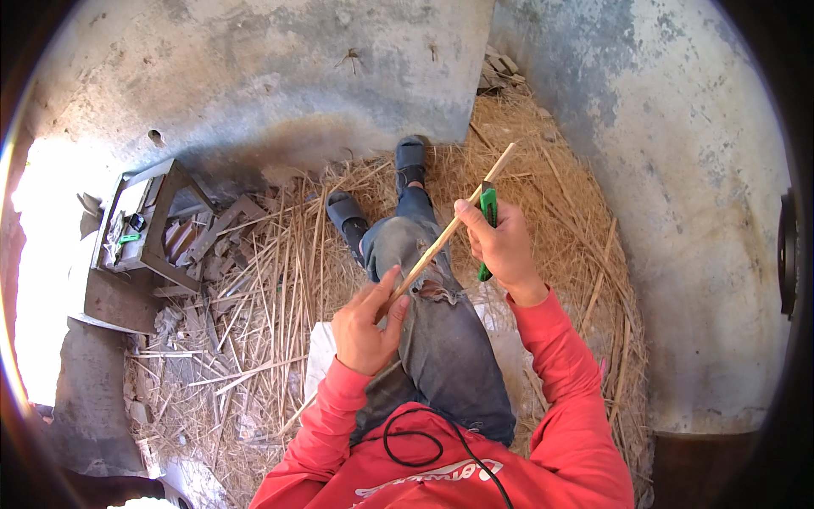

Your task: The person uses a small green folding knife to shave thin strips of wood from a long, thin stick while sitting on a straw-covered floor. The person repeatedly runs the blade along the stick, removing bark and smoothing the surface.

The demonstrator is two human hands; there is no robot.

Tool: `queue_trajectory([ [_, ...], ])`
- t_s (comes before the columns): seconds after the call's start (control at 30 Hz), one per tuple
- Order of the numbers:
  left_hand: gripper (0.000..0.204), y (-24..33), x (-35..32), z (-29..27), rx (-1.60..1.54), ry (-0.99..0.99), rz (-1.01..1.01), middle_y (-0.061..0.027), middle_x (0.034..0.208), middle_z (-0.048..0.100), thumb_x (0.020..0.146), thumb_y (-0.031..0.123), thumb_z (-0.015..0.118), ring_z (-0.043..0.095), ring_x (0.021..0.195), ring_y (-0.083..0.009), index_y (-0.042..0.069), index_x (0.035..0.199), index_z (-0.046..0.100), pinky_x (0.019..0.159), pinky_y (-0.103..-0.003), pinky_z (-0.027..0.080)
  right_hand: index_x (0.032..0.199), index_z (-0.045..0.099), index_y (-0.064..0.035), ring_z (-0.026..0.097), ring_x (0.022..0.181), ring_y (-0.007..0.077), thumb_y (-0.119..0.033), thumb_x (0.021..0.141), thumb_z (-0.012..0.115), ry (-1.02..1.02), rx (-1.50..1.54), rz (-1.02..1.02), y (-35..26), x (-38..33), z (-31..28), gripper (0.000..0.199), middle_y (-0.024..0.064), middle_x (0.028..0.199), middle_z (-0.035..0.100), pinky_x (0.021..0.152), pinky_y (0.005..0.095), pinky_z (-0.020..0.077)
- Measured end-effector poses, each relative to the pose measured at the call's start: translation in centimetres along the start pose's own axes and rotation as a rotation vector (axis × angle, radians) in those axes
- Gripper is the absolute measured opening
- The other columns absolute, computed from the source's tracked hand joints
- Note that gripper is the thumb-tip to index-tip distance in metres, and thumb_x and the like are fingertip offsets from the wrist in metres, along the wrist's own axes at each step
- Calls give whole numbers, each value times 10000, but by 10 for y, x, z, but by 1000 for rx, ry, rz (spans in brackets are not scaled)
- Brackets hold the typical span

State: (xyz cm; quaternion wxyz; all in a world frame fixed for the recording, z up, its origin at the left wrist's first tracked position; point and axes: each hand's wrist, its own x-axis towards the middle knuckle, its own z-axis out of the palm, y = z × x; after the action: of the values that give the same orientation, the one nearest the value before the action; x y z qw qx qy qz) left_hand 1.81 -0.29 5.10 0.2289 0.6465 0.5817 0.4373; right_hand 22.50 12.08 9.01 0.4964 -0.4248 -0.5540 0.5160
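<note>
A long pale wooden stick (443, 238) slants across my lap, its far end pointing up and to the right. My left hand (368, 324) is closed around its lower part, above my thigh. In my right hand (503, 246) is a green utility knife (487, 212), upright against the upper part of the stick. The right thumb lies along the stick beside the knife. Whether the blade bites into the wood is too small to tell.
Split sticks (288, 280) and straw-like shavings (543, 195) cover the floor around my legs. A wooden stool-like frame (161, 229) at the left bears small items, one of them green. Concrete walls (687, 170) stand ahead and at the right.
</note>
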Motion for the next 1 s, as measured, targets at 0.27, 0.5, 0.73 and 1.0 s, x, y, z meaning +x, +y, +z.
queue_trajectory([
  [0.27,582,84,-10,-40,-1186,-360,261,-291,1377,490,1089,392,437,537,1268,-404,-125,1230,664,1071,-527,453,871,632,-68,303,442,2,-265,985,726,114,85,95,18,-2,-15,246,-106,579,400,414,227,215],
  [0.5,738,116,-39,-23,-1810,-482,709,-397,1481,275,1056,585,408,404,1365,-529,-81,1045,725,1079,-700,398,849,640,-74,320,461,3,-271,977,740,158,150,119,13,-7,-17,255,-105,590,410,428,225,227],
  [0.73,763,125,-39,-28,-2017,-486,552,-410,1446,310,1029,620,459,428,1350,-523,-93,994,730,1100,-683,410,837,643,-79,315,461,-4,-257,981,738,170,179,123,16,-8,-21,248,-107,590,415,426,222,220],
  [1.0,419,132,-27,-7,-2022,-643,526,-355,1489,307,921,445,768,498,1308,-373,33,935,695,1133,-466,417,880,657,-55,317,460,5,-270,981,732,183,170,127,21,-9,-15,249,-105,584,402,430,226,230],
])
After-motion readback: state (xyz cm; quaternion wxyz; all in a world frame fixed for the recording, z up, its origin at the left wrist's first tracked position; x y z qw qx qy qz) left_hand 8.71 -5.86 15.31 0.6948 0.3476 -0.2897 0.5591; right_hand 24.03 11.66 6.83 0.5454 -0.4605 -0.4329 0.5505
